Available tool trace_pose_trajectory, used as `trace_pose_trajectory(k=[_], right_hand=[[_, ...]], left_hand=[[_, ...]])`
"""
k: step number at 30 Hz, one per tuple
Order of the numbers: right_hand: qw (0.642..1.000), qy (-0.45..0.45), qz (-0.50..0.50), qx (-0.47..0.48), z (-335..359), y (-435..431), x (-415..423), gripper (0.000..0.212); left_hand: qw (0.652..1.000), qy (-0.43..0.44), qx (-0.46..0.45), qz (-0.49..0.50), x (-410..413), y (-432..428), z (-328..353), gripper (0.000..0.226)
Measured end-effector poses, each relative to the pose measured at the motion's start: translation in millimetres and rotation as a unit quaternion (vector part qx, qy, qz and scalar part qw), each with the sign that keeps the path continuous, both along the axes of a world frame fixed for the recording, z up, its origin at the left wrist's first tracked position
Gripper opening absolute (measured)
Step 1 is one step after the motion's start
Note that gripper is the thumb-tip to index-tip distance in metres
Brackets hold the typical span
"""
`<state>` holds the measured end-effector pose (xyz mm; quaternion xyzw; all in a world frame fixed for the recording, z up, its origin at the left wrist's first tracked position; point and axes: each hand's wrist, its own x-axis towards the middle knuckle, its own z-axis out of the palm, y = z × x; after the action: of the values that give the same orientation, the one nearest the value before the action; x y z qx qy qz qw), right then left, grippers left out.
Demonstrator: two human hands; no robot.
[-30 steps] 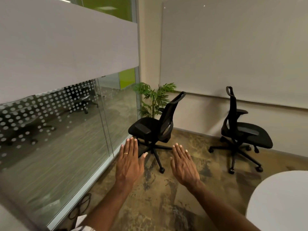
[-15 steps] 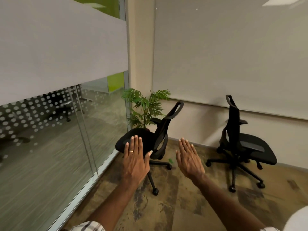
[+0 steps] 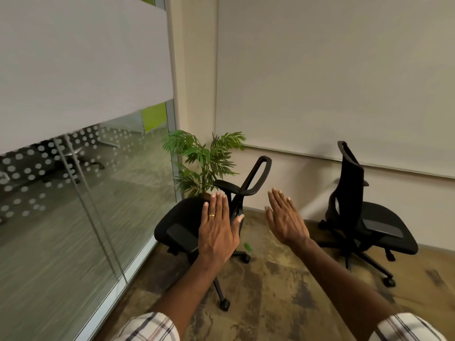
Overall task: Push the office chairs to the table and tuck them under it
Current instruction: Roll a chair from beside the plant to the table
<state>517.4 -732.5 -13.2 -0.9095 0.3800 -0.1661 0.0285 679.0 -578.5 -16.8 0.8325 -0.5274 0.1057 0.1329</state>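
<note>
Left hand (image 3: pixel 218 232) and right hand (image 3: pixel 286 221), flat and empty, near centre-frame office chair (image 3: pixel 182 217); likely rolls easily, pushed by backrest (image 3: pixel 249 193).

No text, label, brand, number or sign can be read anywhere in this view of the room.

There is a single view, taken from the head of the person, high above the floor (image 3: pixel 270 296). It looks forward and downward into a corner of the room, where the glass wall (image 3: pixel 73 217) on the left meets the wall with the whiteboard (image 3: pixel 332 82). Both arms enter from the lower edge, so the left grip (image 3: pixel 218 230) and the right grip (image 3: pixel 286 222) are close to the lens, near the middle. The near chair (image 3: pixel 182 217) is just behind them, and the far chair (image 3: pixel 384 225) stands more to the right.
</note>
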Motion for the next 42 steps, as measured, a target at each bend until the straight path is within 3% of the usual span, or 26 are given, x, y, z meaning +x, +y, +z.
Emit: trace_pose_trajectory(k=[16,26,32,37,42], right_hand=[[0.997,0.008,0.072,0.017,-13.8,-329.5,113.6,0.062],[0.990,0.049,0.131,0.019,-38.7,-413.2,146.9,0.061],[0.972,0.113,0.200,0.056,-53.9,-460.4,190.1,0.063],[0.925,0.260,0.274,0.030,-63.0,-520.9,232.2,0.060],[0.909,0.268,0.317,0.017,-80.4,-528.0,243.2,0.054]], left_hand=[[0.995,0.055,0.011,0.085,63.0,-272.1,-28.8,0.078],[0.990,0.120,0.000,0.079,43.1,-354.4,-64.1,0.090],[0.977,0.165,0.069,0.117,51.5,-398.3,-81.2,0.114],[0.963,0.215,0.097,0.133,56.6,-430.6,-91.3,0.119],[0.955,0.230,0.125,0.138,61.6,-428.8,-94.3,0.115]])
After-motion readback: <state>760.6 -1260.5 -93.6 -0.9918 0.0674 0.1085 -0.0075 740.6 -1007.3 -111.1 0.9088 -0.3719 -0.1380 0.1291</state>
